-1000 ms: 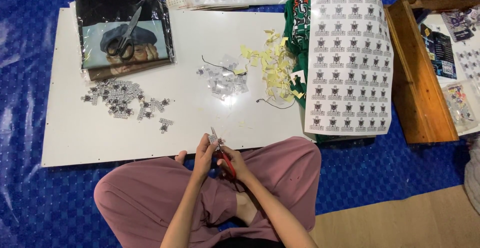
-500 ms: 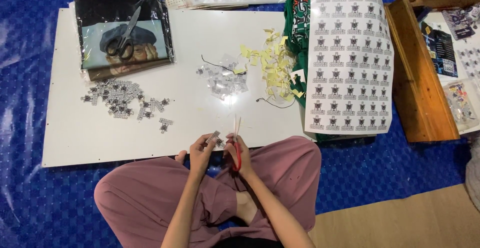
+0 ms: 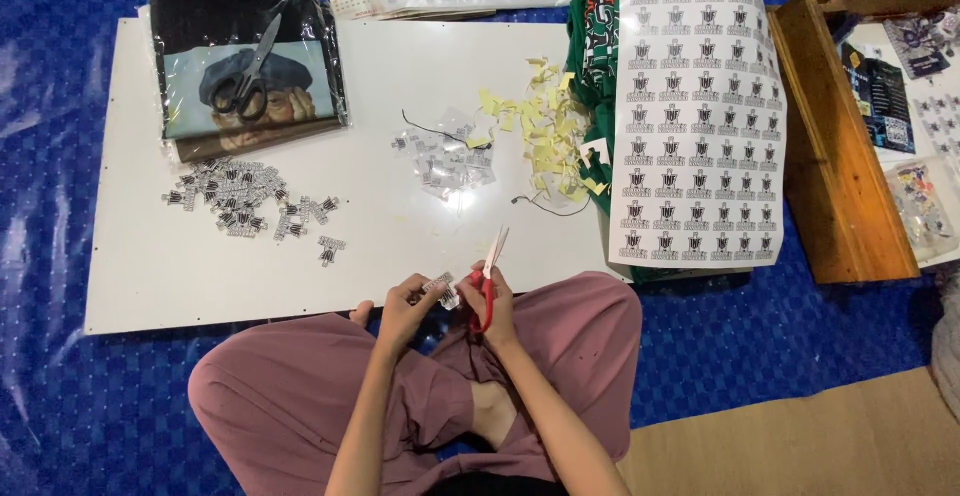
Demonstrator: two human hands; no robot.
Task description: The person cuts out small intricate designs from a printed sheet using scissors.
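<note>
Here a small cut sticker (image 3: 440, 289) sits pinched in the left hand (image 3: 408, 308), just over the near edge of the white board (image 3: 160, 286) and above the person's lap. Close beside it, the right hand (image 3: 492, 306) is clamped on red-handled scissors (image 3: 488, 278), blades pointing up and away. Farther out lie a pile of cut stickers (image 3: 245, 201), yellow paper scraps (image 3: 545, 136) and a printed sticker sheet (image 3: 698, 116).

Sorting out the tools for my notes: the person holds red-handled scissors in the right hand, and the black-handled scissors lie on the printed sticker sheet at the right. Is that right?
Not quite. The right hand does hold the red-handled scissors, but the black-handled scissors lie on the bagged picture at the board's far left corner, not on the printed sticker sheet. The head view shows this.
</note>
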